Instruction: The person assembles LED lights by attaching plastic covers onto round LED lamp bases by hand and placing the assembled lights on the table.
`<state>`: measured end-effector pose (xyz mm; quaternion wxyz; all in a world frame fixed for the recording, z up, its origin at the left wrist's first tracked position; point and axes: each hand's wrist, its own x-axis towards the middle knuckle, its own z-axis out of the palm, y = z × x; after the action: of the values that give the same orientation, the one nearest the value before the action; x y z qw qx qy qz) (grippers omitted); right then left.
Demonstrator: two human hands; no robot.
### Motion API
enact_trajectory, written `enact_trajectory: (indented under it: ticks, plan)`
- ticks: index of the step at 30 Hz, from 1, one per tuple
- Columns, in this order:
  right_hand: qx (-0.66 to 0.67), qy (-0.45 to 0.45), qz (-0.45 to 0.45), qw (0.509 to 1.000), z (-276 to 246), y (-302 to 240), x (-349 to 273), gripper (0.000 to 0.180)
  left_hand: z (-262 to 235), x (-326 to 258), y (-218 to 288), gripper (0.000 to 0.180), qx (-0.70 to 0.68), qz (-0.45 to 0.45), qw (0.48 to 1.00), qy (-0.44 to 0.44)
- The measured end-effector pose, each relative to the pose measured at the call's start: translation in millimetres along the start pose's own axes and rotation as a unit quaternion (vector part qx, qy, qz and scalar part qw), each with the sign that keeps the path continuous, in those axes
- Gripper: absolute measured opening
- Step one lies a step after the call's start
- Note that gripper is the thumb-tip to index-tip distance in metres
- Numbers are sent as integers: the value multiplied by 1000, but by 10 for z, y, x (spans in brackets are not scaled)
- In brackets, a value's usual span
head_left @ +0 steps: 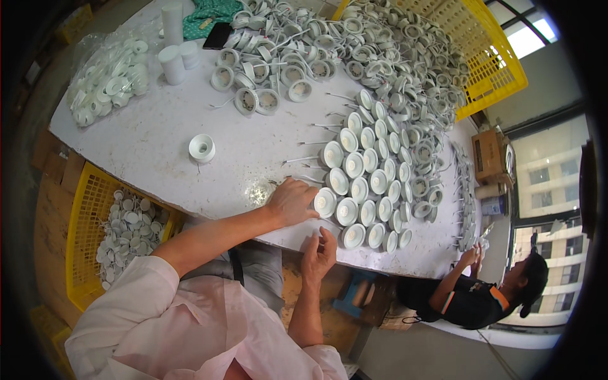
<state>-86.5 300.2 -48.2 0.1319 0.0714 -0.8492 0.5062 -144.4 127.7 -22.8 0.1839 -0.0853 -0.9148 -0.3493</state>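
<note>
My left hand [293, 201] rests low over the table with its fingers bent round the near left edge of a white round lamp housing [325, 202]. That housing is the nearest to me in a close-packed group of similar white cups [359, 189], standing open side up in slanting rows. Short wires stick out leftward from the group. At the table's front edge my right hand [318, 253] is closed, thumb and fingers curled upward; anything small between them cannot be made out. A single white cup-shaped piece [202, 148] stands apart on the left of the table.
Loose wired housings [405, 54] heap at the back, against a yellow crate [497, 69]. Bagged white parts [111, 85], white cylinders [171, 65] and a dark phone [218, 36] lie back left. A yellow basket of white discs [79, 253] stands left. A co-worker [475, 297] works right.
</note>
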Motion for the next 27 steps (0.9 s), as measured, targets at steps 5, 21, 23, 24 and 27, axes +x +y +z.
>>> enact_trajectory:
  ticks: [5, 21, 23, 24, 27]
  plan:
    - [-54, -11, -30, 998, -2, 41, 154, 22, 52, 50, -40, 47, -2, 16, 1000, 8]
    - [26, -8, 35, 999, -17, -425, 669, 23, -301, -243, -122, 39, -67, 29, 992, 101]
    - [34, -38, -5, 999, 235, -672, 1036, 26, -408, -424, -205, 35, -74, 30, 989, 127]
    - [38, -63, -42, 996, 415, -777, 1228, 28, -451, -521, -247, 35, -70, 29, 989, 130]
    - [68, -63, -108, 990, 1181, -780, 1857, 41, -533, -705, -325, 33, -79, -2, 989, 125]
